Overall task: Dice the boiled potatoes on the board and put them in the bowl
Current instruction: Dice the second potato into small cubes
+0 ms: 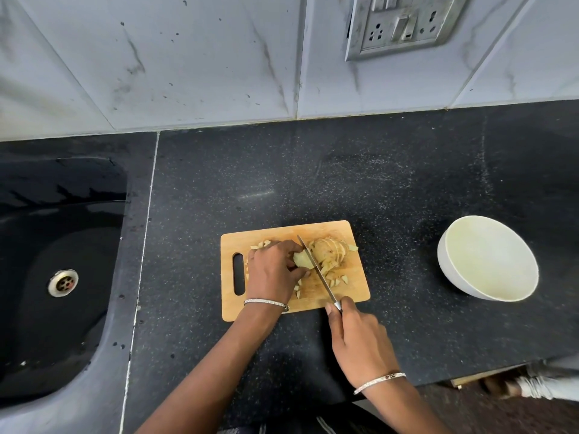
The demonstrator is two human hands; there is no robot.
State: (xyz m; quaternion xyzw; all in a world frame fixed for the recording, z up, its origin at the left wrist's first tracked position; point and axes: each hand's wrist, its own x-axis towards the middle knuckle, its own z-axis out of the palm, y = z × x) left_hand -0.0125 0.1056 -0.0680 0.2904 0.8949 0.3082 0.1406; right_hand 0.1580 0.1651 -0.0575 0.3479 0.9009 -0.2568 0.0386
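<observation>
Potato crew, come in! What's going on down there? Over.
Left grip holds potato chunk on board. Right grip holds knife, blade at the chunk. Diced bits scattered on board; bowl empty. Nothing between board and bowl.

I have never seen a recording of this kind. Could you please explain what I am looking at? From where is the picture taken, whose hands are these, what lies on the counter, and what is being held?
There is no machine here. A person wears a camera on the head, and it looks down at the person's own two hands. This is the only picture.

On the dark counter lies a wooden cutting board. The left hand holds a potato piece steady on it. The right hand grips a knife, with the blade lying across the board. Beside the blade are a sliced potato and small cubes.

To the right stands a white bowl with nothing in it. A black sink is on the left.
</observation>
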